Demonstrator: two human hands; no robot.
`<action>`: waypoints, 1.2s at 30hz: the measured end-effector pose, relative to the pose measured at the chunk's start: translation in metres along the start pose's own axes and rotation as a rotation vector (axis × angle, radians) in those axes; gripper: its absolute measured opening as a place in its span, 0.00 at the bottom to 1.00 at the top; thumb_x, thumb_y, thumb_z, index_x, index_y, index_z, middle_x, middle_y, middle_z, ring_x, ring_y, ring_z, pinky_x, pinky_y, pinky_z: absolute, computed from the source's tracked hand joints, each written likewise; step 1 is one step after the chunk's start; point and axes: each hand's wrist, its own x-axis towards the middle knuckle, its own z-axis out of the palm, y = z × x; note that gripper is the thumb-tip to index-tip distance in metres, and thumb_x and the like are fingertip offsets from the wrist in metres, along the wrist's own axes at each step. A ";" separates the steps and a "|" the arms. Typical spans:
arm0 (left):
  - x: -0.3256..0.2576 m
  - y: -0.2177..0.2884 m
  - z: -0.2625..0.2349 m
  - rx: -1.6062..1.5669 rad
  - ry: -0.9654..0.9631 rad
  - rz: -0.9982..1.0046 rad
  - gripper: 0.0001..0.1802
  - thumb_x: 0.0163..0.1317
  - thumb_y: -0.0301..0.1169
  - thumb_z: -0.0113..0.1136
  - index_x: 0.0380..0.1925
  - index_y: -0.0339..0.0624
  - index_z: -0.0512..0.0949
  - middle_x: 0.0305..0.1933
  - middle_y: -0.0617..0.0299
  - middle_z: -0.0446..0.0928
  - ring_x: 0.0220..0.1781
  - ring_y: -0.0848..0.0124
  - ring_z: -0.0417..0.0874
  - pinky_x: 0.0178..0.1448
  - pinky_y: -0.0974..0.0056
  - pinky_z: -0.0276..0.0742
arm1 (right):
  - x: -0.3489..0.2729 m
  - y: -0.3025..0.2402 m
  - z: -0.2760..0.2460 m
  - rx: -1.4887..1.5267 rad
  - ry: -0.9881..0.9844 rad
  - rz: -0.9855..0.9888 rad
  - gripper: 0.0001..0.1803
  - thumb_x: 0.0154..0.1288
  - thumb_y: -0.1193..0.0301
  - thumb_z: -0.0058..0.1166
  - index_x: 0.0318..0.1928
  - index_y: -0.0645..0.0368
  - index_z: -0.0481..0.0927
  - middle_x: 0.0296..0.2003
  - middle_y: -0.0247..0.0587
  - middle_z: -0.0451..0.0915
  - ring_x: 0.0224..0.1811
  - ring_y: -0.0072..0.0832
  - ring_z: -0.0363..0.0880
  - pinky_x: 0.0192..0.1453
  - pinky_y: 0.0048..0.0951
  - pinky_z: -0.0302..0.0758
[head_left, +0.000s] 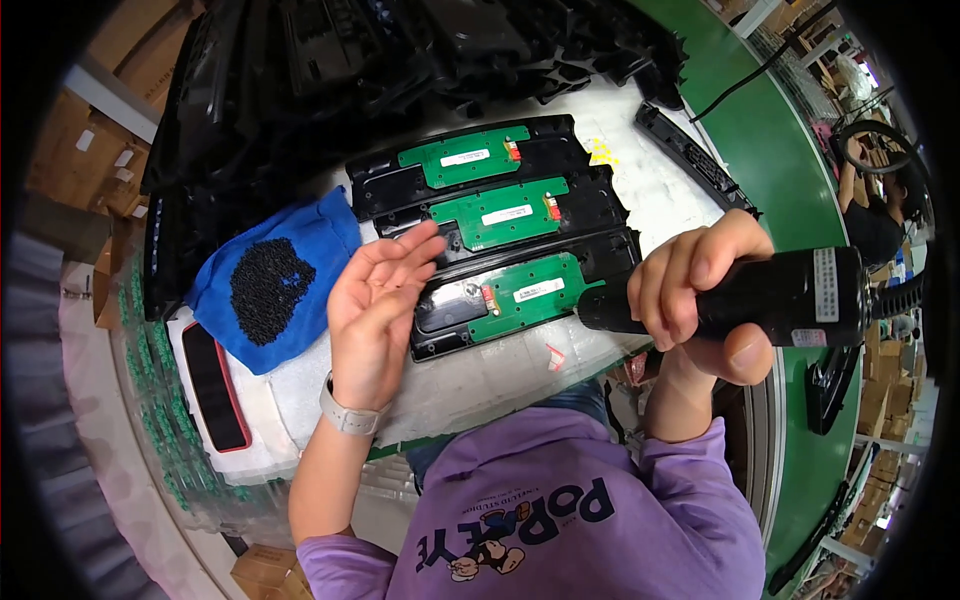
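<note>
My right hand (pixel 690 285) is wrapped round a black electric screwdriver (pixel 785 300). Its tapered nose points left at the right end of the nearest green circuit board (pixel 555 277); whether it touches cannot be told. That board lies in a black plastic housing (pixel 432 345). Beyond it, two similar housings hold a middle circuit board (pixel 485 232) and a far circuit board (pixel 445 165), each with a white label and a red-and-white connector. Palm up, my left hand (pixel 370 310) hovers by the housings' left ends, fingers stretched out, nothing visible in it.
Left of my left hand, a blue cloth (pixel 335 225) bears a heap of small black screws (pixel 265 300). A red-edged phone (pixel 215 385) lies nearer. Black plastic panels (pixel 400 50) are piled behind. A slim black part (pixel 690 150) lies right, beside a green belt (pixel 800 200); another person (pixel 880 225) is beyond.
</note>
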 end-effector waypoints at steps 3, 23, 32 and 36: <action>-0.002 -0.004 0.005 0.078 -0.049 -0.056 0.09 0.63 0.20 0.45 0.43 0.35 0.69 0.59 0.44 0.67 0.60 0.59 0.71 0.63 0.65 0.66 | -0.003 -0.003 0.000 -0.068 0.001 0.012 0.25 0.51 0.58 0.63 0.38 0.60 0.66 0.18 0.32 0.71 0.15 0.23 0.70 0.23 0.24 0.69; -0.005 -0.002 -0.005 0.136 -0.191 -0.285 0.11 0.69 0.32 0.41 0.41 0.35 0.68 0.29 0.54 0.77 0.24 0.79 0.74 0.26 0.78 0.66 | -0.007 -0.001 0.024 -0.022 0.062 0.066 0.19 0.47 0.69 0.68 0.31 0.66 0.70 0.18 0.37 0.71 0.19 0.22 0.67 0.24 0.21 0.63; -0.011 0.004 0.016 0.306 -0.121 -0.175 0.07 0.66 0.26 0.48 0.41 0.36 0.66 0.25 0.59 0.76 0.15 0.83 0.64 0.22 0.79 0.61 | 0.030 0.008 0.005 0.357 -0.040 -0.112 0.22 0.60 0.54 0.53 0.41 0.58 0.65 0.19 0.30 0.69 0.14 0.21 0.69 0.29 0.28 0.71; -0.011 0.003 0.011 0.296 -0.206 -0.155 0.07 0.64 0.25 0.50 0.41 0.36 0.67 0.29 0.55 0.78 0.17 0.82 0.68 0.23 0.79 0.63 | 0.034 0.014 0.008 0.460 -0.019 -0.158 0.22 0.60 0.54 0.52 0.43 0.59 0.65 0.20 0.32 0.69 0.16 0.23 0.69 0.32 0.32 0.69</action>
